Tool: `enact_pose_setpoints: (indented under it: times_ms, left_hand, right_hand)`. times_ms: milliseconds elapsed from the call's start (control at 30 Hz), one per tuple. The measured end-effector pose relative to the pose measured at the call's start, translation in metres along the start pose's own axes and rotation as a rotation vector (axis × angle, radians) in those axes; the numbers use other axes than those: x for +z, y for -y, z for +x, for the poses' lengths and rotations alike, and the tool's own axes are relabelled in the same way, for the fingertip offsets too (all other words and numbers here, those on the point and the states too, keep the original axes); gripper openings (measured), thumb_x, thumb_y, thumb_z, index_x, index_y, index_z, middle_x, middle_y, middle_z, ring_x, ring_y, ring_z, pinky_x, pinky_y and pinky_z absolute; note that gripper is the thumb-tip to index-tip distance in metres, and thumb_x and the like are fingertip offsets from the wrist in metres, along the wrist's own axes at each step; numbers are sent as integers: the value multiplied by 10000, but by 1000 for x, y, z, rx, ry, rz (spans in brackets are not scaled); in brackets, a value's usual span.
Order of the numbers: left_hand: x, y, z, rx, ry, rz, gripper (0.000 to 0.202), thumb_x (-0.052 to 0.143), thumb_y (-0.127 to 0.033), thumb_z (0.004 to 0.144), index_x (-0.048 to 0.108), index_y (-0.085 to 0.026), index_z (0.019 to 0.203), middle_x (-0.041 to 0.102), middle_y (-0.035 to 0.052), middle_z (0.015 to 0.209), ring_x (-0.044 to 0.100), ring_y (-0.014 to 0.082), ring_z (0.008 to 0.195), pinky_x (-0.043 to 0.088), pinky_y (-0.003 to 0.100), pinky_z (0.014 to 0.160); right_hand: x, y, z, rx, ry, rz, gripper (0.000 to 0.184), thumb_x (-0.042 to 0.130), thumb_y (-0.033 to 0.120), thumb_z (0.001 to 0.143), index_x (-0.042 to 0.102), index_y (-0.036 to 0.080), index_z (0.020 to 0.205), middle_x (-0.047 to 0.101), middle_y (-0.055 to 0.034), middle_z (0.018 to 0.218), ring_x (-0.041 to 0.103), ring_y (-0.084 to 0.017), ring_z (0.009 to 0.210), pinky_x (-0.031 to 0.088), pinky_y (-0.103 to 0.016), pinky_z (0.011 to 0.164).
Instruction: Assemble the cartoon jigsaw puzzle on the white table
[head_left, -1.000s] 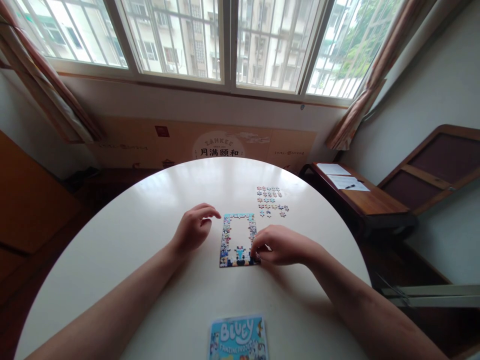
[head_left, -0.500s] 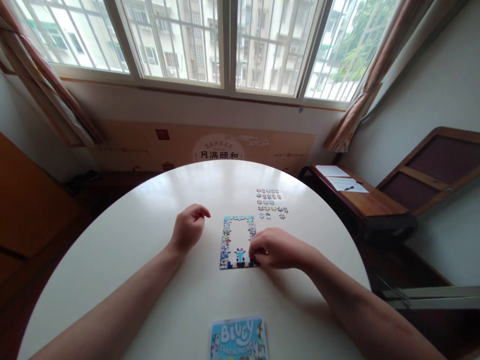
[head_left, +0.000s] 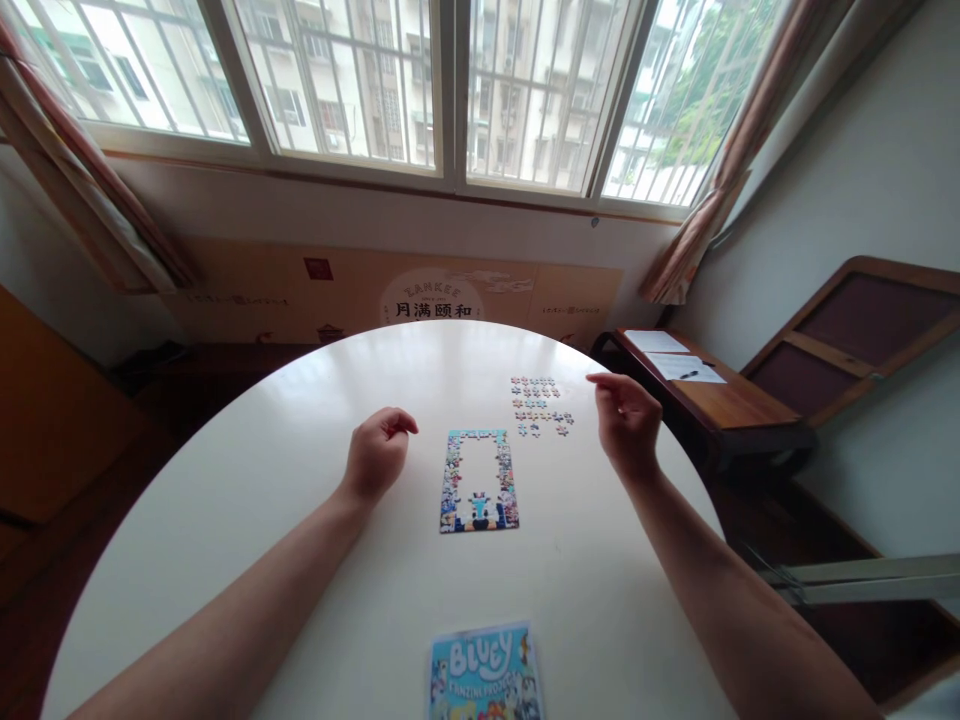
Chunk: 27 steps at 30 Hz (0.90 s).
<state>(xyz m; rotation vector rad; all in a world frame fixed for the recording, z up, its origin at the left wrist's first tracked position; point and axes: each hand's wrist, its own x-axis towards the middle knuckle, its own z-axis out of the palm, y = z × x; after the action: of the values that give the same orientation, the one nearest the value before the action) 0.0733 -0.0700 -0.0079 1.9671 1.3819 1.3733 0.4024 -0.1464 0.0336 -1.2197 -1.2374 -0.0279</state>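
Observation:
A jigsaw puzzle lies on the round white table, its border joined and a hole in the middle. Blue and dark pieces reach up into the hole from its bottom edge. My left hand rests to the left of the puzzle, loosely curled, with nothing visible in it. To the right of the loose puzzle pieces is my right hand, closed apart from a forefinger that points left. It touches neither the pieces nor the puzzle, and nothing shows in its fingers. The loose pieces lie in several rows.
A blue "Bluey" picture sheet or box lid lies at the near side of the round white table. Beyond the table's right edge stands a low wooden bench with papers and a pen. A window wall closes off the far side.
My right hand has left the puzzle's lower right edge and moved up and right, beyond the loose pieces. The puzzle's right side is uncovered. My left hand has stayed in place.

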Motion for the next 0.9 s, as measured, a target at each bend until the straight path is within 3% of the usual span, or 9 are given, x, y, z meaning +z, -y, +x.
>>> enact_pose_setpoints:
  times_ms: [167,267,367,500,733,900]
  left_hand:
    - [2,2,0,59,104,84,241,450,-144,697,681,-213,711,679,8,727,601,173,647,481,295,636]
    - [4,-1,-1,165,267,183,290,480,-171,764,741,-217,882,728,51,933,659,224,869,530,361,837]
    - [8,-3,-5,213,404,331,359,502,-303,890,739,-228,1149,711,95,1208,610,296,1165,459,481,1045]
    - [11,-4,-10,219,532,526,479,447,-454,976,636,-272,1376,581,106,1472,484,340,1380,364,549,1135]
    - [12,-3,-13,268,583,604,521,457,-506,974,603,-253,1405,540,133,1517,458,344,1424,331,543,1166]
    - [12,-2,-12,289,560,563,507,466,-509,962,627,-243,1362,571,137,1484,493,354,1389,352,551,1146]
  right_hand:
    - [7,-61,14,359,-165,69,406,581,349,771,738,144,1084,657,-29,808,521,-150,650,433,-290,607]
    - [7,-77,16,576,-221,127,535,586,341,694,710,150,1178,651,-28,881,506,-139,666,423,-273,595]
    - [8,-82,15,633,-216,142,567,578,339,672,698,158,1195,657,-41,945,547,-154,739,447,-276,629]
    - [13,-81,12,602,-176,157,538,586,331,676,707,162,1173,670,-49,987,598,-181,870,487,-297,743]
    - [18,-77,6,405,-37,53,462,535,312,769,719,145,1159,709,-114,1111,646,-243,1028,510,-407,934]
    - [19,-64,1,56,306,-295,285,559,252,838,805,204,971,708,-126,1201,594,-288,1212,400,-482,1128]
